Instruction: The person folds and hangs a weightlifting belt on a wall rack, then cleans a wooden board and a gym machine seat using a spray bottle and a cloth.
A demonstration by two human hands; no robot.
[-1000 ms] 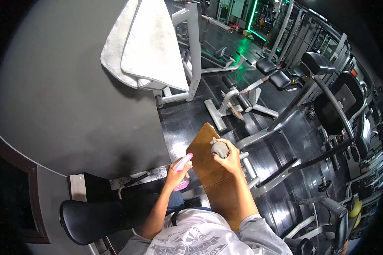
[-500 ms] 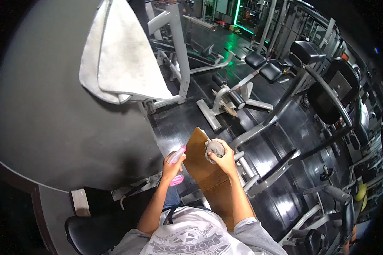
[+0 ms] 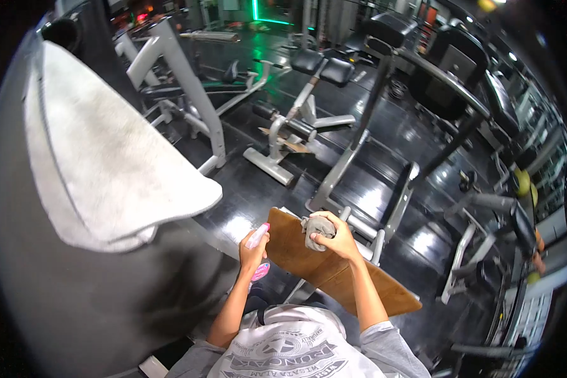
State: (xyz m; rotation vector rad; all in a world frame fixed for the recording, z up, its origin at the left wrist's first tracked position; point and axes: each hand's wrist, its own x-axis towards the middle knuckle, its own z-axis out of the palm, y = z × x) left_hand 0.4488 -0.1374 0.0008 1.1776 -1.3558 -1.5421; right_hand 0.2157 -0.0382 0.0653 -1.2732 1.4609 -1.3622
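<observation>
My left hand [image 3: 252, 255] is wrapped round the neck of a spray bottle [image 3: 261, 271] with a pink nozzle and a pink label below my fingers. My right hand [image 3: 339, 240] grips a bunched grey cloth [image 3: 317, 234]. Both hands are in front of my body, a short way apart. Beneath the cloth lies a long brown padded board [image 3: 290, 247], like a bench surface, running down to the right under my forearm. Whether the cloth touches the board I cannot tell.
A white towel [image 3: 113, 151] hangs large at the left, by a grey wall [image 3: 189, 302]. Grey-framed gym machines stand ahead: a black-padded bench [image 3: 337, 70], a slanted upright frame [image 3: 359, 148] and another machine [image 3: 479, 239] at right. Black floor [image 3: 233, 183] lies between.
My view has turned to the right, so the towel looks nearer and the machines sit further left. The brown board appears more slanted. Both hands keep their hold on bottle and cloth.
</observation>
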